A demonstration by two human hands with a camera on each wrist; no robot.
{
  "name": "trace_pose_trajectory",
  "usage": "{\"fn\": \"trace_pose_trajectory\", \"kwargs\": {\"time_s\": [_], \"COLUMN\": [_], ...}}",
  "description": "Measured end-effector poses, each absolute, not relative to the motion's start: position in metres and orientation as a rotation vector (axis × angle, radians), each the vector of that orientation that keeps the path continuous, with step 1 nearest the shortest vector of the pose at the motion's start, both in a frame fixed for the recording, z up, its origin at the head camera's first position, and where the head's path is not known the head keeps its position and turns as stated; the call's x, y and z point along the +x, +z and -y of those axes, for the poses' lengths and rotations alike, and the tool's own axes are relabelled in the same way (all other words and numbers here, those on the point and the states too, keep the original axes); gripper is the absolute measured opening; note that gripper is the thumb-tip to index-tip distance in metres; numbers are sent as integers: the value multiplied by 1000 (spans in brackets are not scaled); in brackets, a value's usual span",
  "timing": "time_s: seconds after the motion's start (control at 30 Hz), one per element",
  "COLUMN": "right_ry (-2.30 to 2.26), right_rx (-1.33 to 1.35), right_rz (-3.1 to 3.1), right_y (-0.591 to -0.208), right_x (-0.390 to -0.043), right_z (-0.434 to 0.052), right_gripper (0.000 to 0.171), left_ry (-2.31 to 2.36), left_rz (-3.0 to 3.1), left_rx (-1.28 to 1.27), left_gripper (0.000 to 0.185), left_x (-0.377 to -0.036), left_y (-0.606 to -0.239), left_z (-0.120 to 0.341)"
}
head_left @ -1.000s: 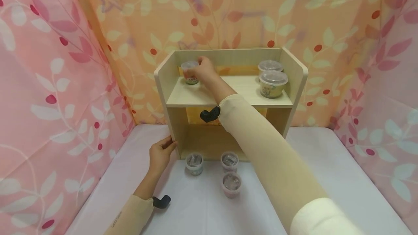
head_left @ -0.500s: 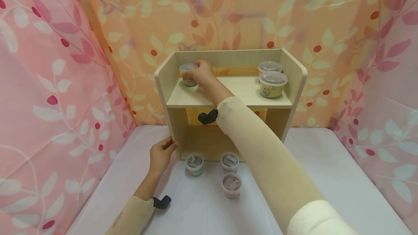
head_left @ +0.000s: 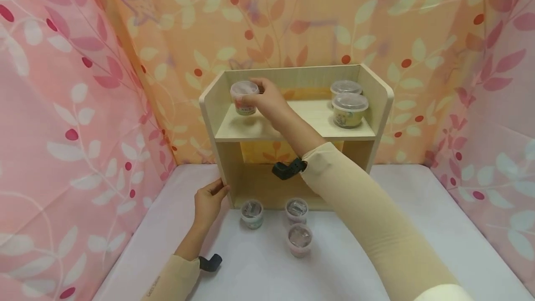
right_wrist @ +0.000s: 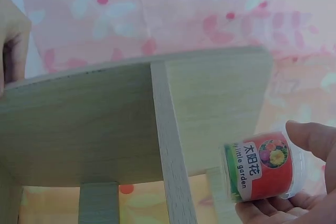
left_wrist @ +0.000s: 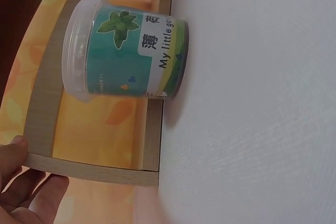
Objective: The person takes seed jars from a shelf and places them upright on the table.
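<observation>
Head view: right hand point(head_left: 267, 101) stretched forward and up over the shelf point(head_left: 292, 127), arm extended from lower right, sleeve to the wrist, black band just under the shelf's upper board. Fingers curled round a red tub point(head_left: 244, 99), thumb and fingertips at its lid, tub at the upper board's far left corner, close to the left side panel; whether resting on the board or lifted just off it, cannot tell. Right wrist view: same red tub point(right_wrist: 261, 169) pinched between thumb above and fingers point(right_wrist: 273, 211) below, label with flowers facing the camera, left side panel right beside it.

Left hand point(head_left: 209, 201) low at the shelf's bottom left corner, wrist on the white table point(head_left: 418, 226), fingers loosely bent with tips against the front edge of the side panel, gripping nothing. Left wrist view: fingertips point(left_wrist: 21, 182) touching that edge, a green tub point(left_wrist: 126, 53) just beyond, in front of the shelf's lower opening.

In front of the shelf on the table: green tub point(head_left: 251, 212), second tub point(head_left: 296, 210) to its right, third tub point(head_left: 299, 239) nearer the person. At the upper board's right end: two wider cups point(head_left: 349, 106), one behind the other
</observation>
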State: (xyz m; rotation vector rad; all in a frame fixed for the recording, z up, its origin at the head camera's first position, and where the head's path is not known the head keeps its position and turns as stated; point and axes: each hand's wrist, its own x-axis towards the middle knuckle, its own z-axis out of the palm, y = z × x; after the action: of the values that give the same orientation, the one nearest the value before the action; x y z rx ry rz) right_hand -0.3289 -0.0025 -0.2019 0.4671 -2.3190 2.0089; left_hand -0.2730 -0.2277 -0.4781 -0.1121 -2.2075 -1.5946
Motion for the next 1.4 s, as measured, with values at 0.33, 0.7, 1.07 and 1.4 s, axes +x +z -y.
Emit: {"fn": "trace_pose_trajectory", "kwargs": {"time_s": [0.33, 0.7, 1.07, 1.4], "right_ry": [2070, 2135, 2227, 2312], "right_rx": [552, 687, 722, 750], "right_rz": [2274, 2307, 2311, 2325], "right_y": [-212, -233, -287, -339], "right_x": [-273, -208, -175, -163], "right_z": [-30, -56, -63, -57], "right_gripper": [70, 66, 65, 66], "left_ry": [-1559, -1554, -1518, -1533], "left_rz": [2210, 2188, 2203, 2218], "left_rx": [-110, -122, -105, -99], "left_gripper": [38, 32, 32, 32], "left_x": [-270, -273, -274, -270], "left_y": [-476, -473, -471, -474], "left_z": [230, 230, 227, 226]}}
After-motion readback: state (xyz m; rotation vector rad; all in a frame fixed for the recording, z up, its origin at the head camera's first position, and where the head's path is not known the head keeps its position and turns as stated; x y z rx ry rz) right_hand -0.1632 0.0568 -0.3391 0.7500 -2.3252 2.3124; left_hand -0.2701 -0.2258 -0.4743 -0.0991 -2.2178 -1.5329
